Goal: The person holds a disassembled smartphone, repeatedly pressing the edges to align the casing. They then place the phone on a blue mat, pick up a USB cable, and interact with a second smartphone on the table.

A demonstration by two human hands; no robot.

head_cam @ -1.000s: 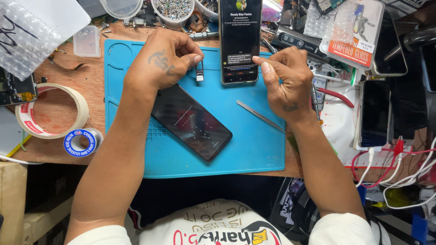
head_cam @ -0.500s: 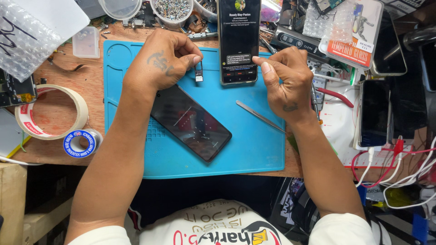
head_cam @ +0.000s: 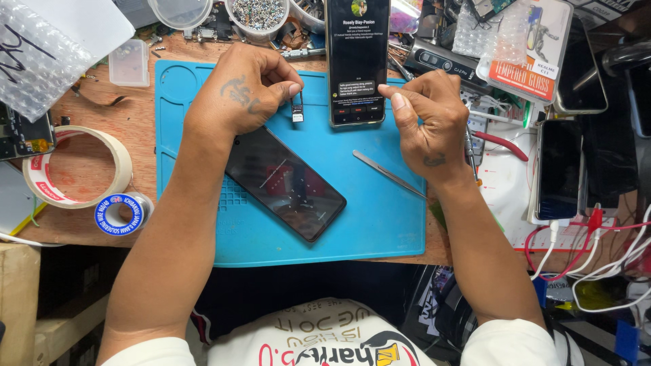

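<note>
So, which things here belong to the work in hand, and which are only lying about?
In hand:
- left hand pinching a small tray
- right hand at the lit phone
- dark phone on the blue mat
- tweezers

Lying about:
- tape rolls
- screw bowl
- red pliers
- bubble wrap

2 hands are showing: the left hand [head_cam: 244,91] and the right hand [head_cam: 427,118]. 2 phones are lying on 1 blue mat [head_cam: 380,224]: 1 dark phone [head_cam: 285,183] and 1 lit phone [head_cam: 357,61]. 2 tape rolls [head_cam: 41,183] are sitting left, beside 1 pair of tweezers [head_cam: 388,174].
</note>
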